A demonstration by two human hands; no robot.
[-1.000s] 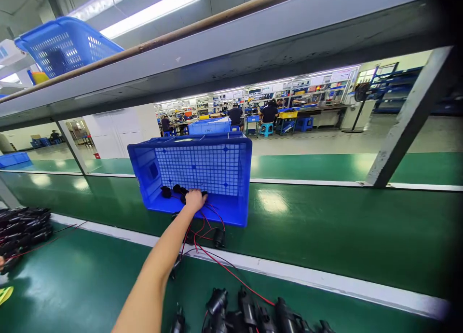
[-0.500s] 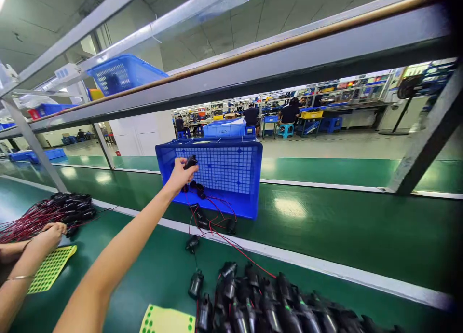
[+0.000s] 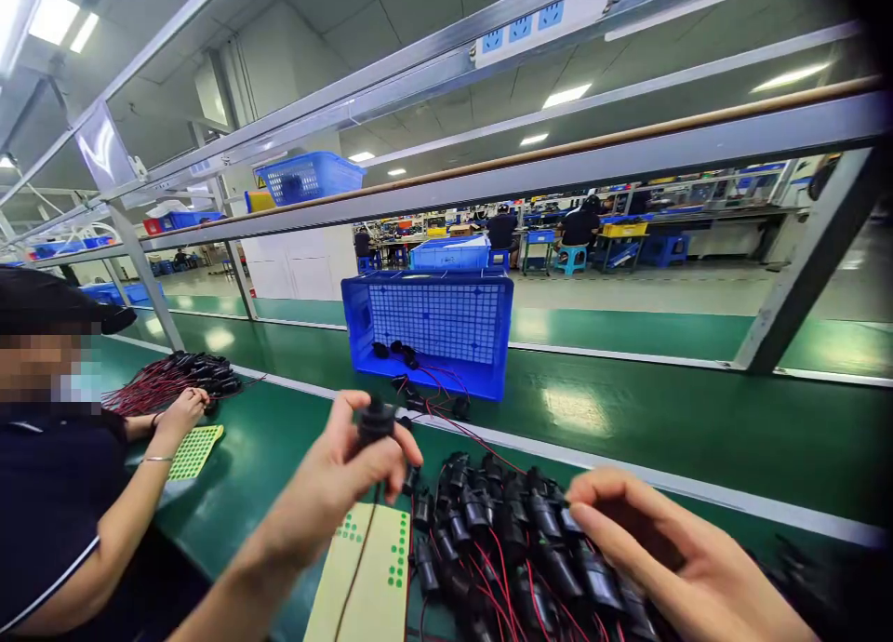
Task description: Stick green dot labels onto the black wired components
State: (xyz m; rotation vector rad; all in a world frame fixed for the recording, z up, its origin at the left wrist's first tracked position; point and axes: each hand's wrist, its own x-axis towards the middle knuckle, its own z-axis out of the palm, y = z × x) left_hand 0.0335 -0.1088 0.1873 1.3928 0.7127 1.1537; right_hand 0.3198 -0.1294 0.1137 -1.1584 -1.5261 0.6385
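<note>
My left hand (image 3: 349,474) grips a black cylindrical part with a wire (image 3: 377,421), raised above the bench; its dark wire hangs down. Below that hand lies a pale yellow sheet with green dot stickers (image 3: 366,568), many spots on it bare. On the right, my right hand (image 3: 670,549) has thumb and index fingertip together; whatever sits between them is too small to make out. Just left of this hand is a pile of black cylindrical parts with red wires (image 3: 516,540). Several similar parts lie in and before a blue crate (image 3: 502,335) tipped on its side.
A co-worker (image 3: 48,521) sits at the left, hands by another wired pile (image 3: 188,377) and a green-dotted sheet (image 3: 196,451). Shelf rails (image 3: 488,177) cross above the green bench (image 3: 593,428), carrying a blue basket (image 3: 313,179). A slanted post (image 3: 802,279) stands right.
My left hand has come back from the blue crate toward me with the black part. My right hand has entered at the right. The view has turned left and up, showing the co-worker.
</note>
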